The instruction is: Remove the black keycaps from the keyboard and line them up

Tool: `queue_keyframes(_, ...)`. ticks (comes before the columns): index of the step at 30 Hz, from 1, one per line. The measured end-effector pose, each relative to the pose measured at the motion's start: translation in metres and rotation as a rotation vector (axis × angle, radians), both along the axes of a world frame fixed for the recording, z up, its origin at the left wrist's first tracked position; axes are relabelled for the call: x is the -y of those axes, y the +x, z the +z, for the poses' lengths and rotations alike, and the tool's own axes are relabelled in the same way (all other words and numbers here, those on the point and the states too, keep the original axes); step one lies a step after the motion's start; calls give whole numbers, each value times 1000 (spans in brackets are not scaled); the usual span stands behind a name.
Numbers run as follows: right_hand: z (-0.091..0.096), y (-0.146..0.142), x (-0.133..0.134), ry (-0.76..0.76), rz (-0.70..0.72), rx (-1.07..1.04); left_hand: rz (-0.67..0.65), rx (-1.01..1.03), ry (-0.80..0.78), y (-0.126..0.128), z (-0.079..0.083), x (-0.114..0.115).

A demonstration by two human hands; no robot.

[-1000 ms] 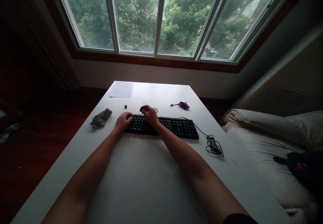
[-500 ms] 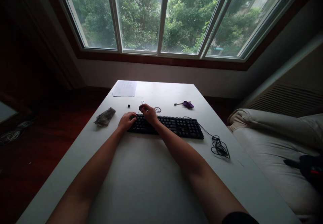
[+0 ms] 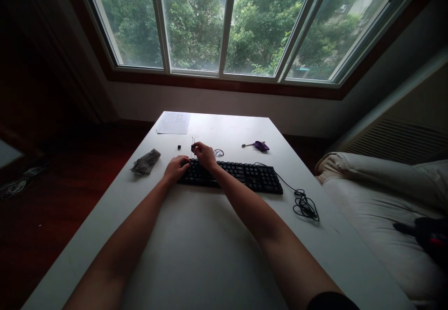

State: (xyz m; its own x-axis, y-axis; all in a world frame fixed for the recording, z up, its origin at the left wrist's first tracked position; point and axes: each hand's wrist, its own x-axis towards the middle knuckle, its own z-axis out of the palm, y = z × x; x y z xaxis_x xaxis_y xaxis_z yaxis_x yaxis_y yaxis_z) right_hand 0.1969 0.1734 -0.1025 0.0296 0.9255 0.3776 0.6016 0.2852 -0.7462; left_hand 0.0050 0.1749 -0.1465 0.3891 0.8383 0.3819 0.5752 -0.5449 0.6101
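Observation:
A black keyboard (image 3: 245,175) lies across the white table. My left hand (image 3: 174,168) is at its left end, fingers curled over the upper left corner and thumb on the keys, gripping it. Above the keyboard's upper left edge, my right hand (image 3: 205,154) pinches a wire keycap puller (image 3: 192,148) by its dark middle. Thin wire ends stick out above and below the fingers; the lower ones point down at the keys. A small black keycap (image 3: 179,147) sits apart on the table, beyond my left hand.
A grey cloth (image 3: 146,162) lies left of the keyboard. Farther back are a sheet of paper (image 3: 173,122) and a purple brush (image 3: 261,146). A thin looped cord (image 3: 219,152) lies behind the keyboard. Coiled black cable (image 3: 305,205) lies near the table's right edge, beside a pale couch (image 3: 371,198).
My right hand has shifted slightly left and turned the keycap puller more upright, with its wire ends now showing more clearly. My left hand stays on the keyboard.

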Motion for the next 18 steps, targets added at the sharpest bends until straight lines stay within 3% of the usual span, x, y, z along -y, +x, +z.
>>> queue_keyframes(8,6,4,-9,-122,76,125,-7,4,6,0,0,0)
queue_keyframes(18,-1,6,22,41,37,234,-2,-6,14,-2,-6,-4)
